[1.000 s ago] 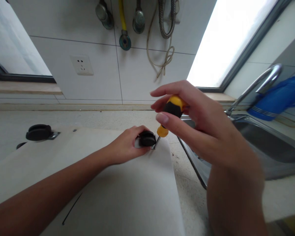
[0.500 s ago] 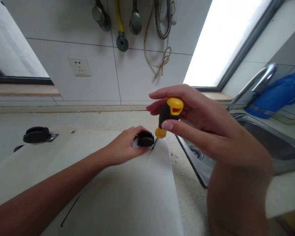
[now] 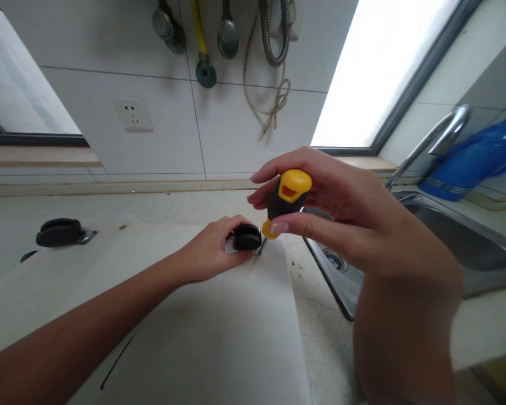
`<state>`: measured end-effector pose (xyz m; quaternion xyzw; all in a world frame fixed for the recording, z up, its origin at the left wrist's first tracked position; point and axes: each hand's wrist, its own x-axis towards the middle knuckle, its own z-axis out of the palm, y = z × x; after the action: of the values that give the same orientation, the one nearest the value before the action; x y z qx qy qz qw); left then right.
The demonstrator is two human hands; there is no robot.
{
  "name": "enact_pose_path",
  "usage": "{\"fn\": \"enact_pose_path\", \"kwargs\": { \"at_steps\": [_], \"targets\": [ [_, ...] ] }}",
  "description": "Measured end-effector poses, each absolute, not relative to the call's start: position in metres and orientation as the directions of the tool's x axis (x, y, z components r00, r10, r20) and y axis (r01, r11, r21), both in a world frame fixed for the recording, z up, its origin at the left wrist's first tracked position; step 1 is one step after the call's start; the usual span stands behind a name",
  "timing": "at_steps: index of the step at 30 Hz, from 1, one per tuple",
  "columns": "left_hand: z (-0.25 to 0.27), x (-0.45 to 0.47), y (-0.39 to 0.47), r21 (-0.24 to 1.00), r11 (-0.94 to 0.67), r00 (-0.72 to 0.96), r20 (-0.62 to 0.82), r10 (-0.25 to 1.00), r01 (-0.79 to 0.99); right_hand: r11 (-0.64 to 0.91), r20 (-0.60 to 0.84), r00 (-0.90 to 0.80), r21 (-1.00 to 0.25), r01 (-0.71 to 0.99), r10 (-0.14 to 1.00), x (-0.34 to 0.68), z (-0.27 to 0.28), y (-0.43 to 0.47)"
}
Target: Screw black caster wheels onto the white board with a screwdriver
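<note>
My left hand (image 3: 217, 250) grips a black caster wheel (image 3: 247, 238) with thumb and fingers, near the far right corner of a white board (image 3: 236, 332). In my right hand (image 3: 341, 208) is a short screwdriver (image 3: 290, 194) with a yellow and black handle, held between thumb and fingers. Its shaft slants down to the caster's mounting plate, the tip beside my left thumb; the screw head is too small to make out. Another black caster (image 3: 59, 232) with a metal plate sits at the board's far left, and a small screw or washer (image 3: 122, 227) lies near it.
A steel sink (image 3: 341, 292) with a tap (image 3: 430, 140) lies to the right, a blue jug-like container (image 3: 468, 160) behind it. The tiled wall holds a socket (image 3: 132, 115), valves and hoses. Under the board is a speckled counter (image 3: 320, 320).
The screwdriver handle has turned slightly and tilted in my right hand, its fingers shifting a little left. My left hand stays on the caster. The whole view has shifted slightly.
</note>
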<state>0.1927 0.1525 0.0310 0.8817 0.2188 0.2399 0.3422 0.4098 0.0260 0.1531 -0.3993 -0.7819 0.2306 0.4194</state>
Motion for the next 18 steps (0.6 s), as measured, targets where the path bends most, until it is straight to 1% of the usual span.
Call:
{"fn": "enact_pose_path", "kwargs": {
  "at_steps": [3,5,7,9,11,13,16,18],
  "targets": [
    [0.0296,0.1935,0.1533,0.707,-0.673,0.793,0.274,0.544,0.217,0.572,0.540,-0.238,-0.616,0.542,0.807,0.4068,0.1530,0.0298],
    [0.0285,0.1936,0.1536,0.703,-0.676,0.789,0.278,0.547,0.221,0.569,0.562,-0.214,-0.590,0.572,0.799,0.4049,0.1534,0.0313],
    [0.0286,0.1932,0.1532,0.702,-0.675,0.786,0.276,0.553,0.228,0.565,0.531,-0.242,-0.613,0.552,0.812,0.4053,0.1540,0.0307],
    [0.0296,0.1926,0.1524,0.705,-0.669,0.786,0.269,0.557,0.233,0.552,0.469,-0.296,-0.658,0.512,0.832,0.4073,0.1545,0.0289],
    [0.0303,0.1923,0.1522,0.711,-0.665,0.790,0.265,0.553,0.227,0.557,0.451,-0.327,-0.669,0.492,0.830,0.4090,0.1550,0.0279],
    [0.0296,0.1924,0.1530,0.712,-0.667,0.793,0.266,0.548,0.222,0.574,0.488,-0.308,-0.631,0.522,0.817,0.4083,0.1551,0.0289],
    [0.0265,0.1926,0.1550,0.704,-0.672,0.792,0.267,0.549,0.228,0.560,0.543,-0.248,-0.541,0.627,0.802,0.4032,0.1547,0.0327],
    [0.0252,0.1924,0.1557,0.702,-0.672,0.790,0.263,0.554,0.237,0.542,0.548,-0.220,-0.538,0.646,0.807,0.4003,0.1542,0.0341]
  ]
}}
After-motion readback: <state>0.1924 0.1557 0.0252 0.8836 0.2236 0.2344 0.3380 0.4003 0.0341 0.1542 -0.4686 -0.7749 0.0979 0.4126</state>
